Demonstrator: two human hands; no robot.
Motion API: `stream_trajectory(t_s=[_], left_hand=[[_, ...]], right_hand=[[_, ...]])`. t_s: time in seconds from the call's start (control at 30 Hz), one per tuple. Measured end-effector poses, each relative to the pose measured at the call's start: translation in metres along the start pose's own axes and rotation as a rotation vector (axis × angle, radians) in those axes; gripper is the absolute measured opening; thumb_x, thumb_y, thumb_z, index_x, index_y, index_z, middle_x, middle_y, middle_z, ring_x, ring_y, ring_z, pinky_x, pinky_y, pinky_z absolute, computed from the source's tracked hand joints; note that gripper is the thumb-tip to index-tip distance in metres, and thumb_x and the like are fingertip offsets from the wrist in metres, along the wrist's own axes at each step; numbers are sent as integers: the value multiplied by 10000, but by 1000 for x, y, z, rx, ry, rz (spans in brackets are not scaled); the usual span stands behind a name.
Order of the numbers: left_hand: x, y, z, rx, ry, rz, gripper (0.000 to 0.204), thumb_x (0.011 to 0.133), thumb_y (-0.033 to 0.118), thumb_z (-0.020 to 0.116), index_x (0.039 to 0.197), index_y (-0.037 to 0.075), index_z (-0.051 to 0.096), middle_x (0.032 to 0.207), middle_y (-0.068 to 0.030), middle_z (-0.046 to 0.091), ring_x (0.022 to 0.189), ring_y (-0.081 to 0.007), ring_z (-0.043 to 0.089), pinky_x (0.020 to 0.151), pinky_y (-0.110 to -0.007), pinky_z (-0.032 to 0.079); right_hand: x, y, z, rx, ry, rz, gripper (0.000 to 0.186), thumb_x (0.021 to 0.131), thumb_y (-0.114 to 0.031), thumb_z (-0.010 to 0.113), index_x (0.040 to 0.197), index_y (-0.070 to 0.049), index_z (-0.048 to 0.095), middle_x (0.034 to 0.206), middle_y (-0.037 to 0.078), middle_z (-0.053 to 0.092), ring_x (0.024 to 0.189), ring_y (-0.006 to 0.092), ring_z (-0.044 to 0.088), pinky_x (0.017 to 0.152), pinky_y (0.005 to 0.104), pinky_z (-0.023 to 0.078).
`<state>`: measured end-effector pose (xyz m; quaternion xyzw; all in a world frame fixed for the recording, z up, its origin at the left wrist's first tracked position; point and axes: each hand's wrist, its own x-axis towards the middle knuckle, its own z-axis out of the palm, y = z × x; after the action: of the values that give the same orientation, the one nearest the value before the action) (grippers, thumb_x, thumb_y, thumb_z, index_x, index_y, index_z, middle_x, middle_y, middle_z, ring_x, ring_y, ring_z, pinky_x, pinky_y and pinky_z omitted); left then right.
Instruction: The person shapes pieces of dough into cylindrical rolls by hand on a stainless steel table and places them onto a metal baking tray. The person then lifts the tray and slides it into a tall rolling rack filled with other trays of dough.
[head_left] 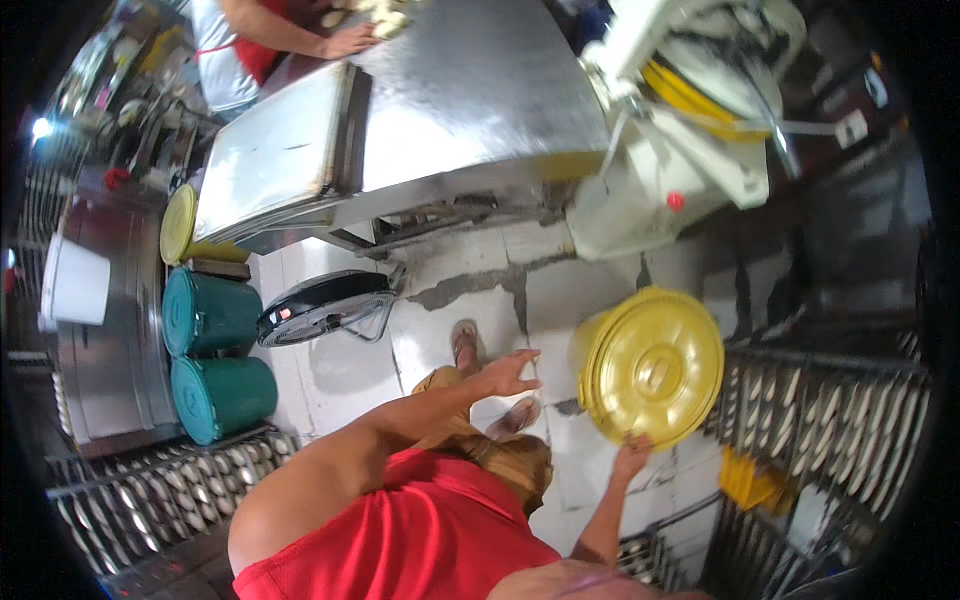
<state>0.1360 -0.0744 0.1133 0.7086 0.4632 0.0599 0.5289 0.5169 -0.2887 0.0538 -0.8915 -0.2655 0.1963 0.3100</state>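
Yellow lidded bin (652,366) showing at 3 o'clock; two teal bins (212,355) sitting at 9; red shirt (400,540) filling 6; white bucket (75,283) at 9.

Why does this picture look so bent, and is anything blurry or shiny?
Head view: fisheye bends the steel table edges, black at the corners; glare on the tabletop; the left hand slightly blurred; the right hand at the yellow lid fairly sharp.

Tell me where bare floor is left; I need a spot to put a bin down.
The pale floor between the black fan, the green bins and the feet is bare. The steel table top is mostly free too. It is crowded around the yellow bin, where the right hand touches the lid rim, with tray racks close beside it.
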Motion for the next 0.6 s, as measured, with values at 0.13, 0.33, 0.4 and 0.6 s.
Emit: stream_trajectory(t_s=[0.13, 0.33, 0.4, 0.6], left_hand=[[-60, 19, -136, 41, 484, 121, 623, 944, 386, 707, 1454, 80, 521, 1447, -225, 562, 1348, -423, 530, 1121, -472, 454], [-50, 43, -310, 129, 1024, 284, 483, 911, 205, 743, 1344, 55, 592, 1319, -192, 629, 1238, -397, 587, 1052, -462, 478], [-35, 50, -346, 97, 1054, 260, 468, 903, 184, 739, 1324, 38, 594, 1296, -187, 634, 1239, -385, 578, 1056, -472, 468], [21, 32, -399, 55, 1158, 188, 454, 886, 177, 741, 1290, 17, 607, 1260, -177, 645, 1191, -375, 593, 1020, -469, 483]], right_hand=[[-65, -142, 54, 106, -461, -152, 348, 888, -146, 784, 1160, 36, 666, 1052, 150, 738, 947, 243, 705, 863, 348, 553], [-66, -418, 108, -30, -688, -674, 392, 896, -133, 765, 1251, -5, 661, 1096, 175, 725, 1017, 315, 700, 929, 404, 542], [-52, -495, 128, 65, -659, -783, 397, 884, -124, 772, 1248, -9, 661, 1120, 172, 723, 1025, 304, 700, 930, 398, 543], [-18, -709, 193, 72, -626, -1190, 585, 845, -148, 827, 1368, -19, 596, 1234, 172, 705, 1132, 311, 690, 1000, 426, 534]])
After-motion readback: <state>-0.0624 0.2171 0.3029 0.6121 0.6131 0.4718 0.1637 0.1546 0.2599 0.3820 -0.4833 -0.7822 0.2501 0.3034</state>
